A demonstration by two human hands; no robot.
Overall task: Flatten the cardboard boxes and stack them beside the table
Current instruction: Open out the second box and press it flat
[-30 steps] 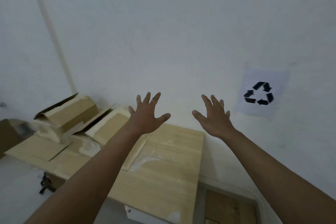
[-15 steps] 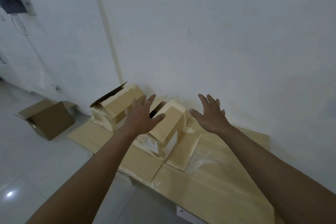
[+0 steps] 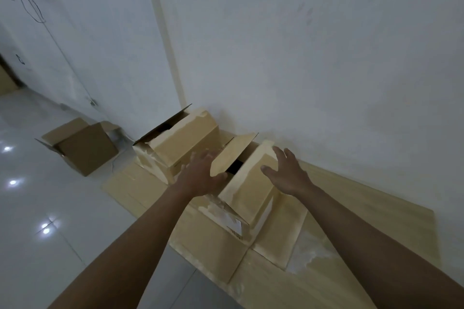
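Two tan cardboard boxes stand on the wooden table (image 3: 376, 228) against the wall. The nearer box (image 3: 248, 190) has its flaps spread out on the tabletop and one flap raised. My left hand (image 3: 198, 178) is at its left side, fingers spread, with the thumb at the raised flap. My right hand (image 3: 286, 173) hovers open at the box's right upper edge. Whether either hand touches the box is unclear. The farther box (image 3: 180, 143) sits to the left with an open flap.
A third brown cardboard box (image 3: 82, 148) lies open on the glossy white floor at the left, near the wall. A cable hangs down the white wall (image 3: 326, 70) from a fixture at the top left.
The view has swung left and down. Both hands have come closer to the nearer box and now flank it.
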